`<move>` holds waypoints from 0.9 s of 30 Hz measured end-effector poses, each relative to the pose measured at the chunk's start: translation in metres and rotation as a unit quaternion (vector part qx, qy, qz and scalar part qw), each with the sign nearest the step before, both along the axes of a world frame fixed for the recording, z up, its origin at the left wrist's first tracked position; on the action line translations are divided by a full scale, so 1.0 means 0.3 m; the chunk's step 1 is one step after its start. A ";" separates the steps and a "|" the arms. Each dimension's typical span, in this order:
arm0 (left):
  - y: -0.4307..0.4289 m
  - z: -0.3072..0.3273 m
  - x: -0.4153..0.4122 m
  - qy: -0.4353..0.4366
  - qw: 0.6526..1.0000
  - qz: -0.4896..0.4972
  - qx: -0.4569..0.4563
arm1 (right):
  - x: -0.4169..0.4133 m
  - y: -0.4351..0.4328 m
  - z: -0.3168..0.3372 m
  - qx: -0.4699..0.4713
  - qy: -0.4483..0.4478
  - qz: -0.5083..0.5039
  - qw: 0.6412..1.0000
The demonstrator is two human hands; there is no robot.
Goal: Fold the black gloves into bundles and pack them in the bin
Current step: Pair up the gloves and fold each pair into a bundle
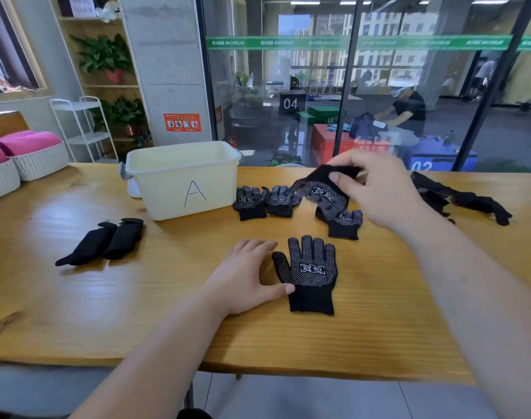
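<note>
A black dotted glove (308, 275) lies flat, palm up, near the table's front. My left hand (246, 282) rests beside it, thumb touching its cuff edge. My right hand (376, 192) pinches the cuff of another black glove (321, 189) and holds it above the table. Two gloves (265, 201) lie flat right of the cream bin (182, 179) marked A, and one more glove (342, 222) lies under the lifted one. Two folded bundles (107, 241) sit left of the bin.
A loose heap of black gloves (457, 198) lies at the table's far right. White baskets with pink cushions (22, 158) stand at the left edge. A glass wall runs behind the table, with a person beyond it.
</note>
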State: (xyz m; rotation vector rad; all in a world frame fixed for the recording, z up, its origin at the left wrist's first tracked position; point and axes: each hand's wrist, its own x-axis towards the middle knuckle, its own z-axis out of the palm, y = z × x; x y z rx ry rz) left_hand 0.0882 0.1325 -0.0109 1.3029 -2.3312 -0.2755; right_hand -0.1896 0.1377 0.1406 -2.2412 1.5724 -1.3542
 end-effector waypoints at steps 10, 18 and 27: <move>0.023 0.013 -0.007 -0.008 1.000 -0.002 -0.005 | 0.089 0.197 -0.484 0.002 0.301 -0.015 0.953; 0.030 0.020 -0.003 -0.025 0.999 -0.028 0.008 | 0.100 0.159 -0.430 0.020 0.136 -0.105 0.985; 0.041 0.029 -0.009 -0.031 0.999 -0.017 0.018 | 0.110 0.273 -0.499 0.009 0.196 -0.063 0.978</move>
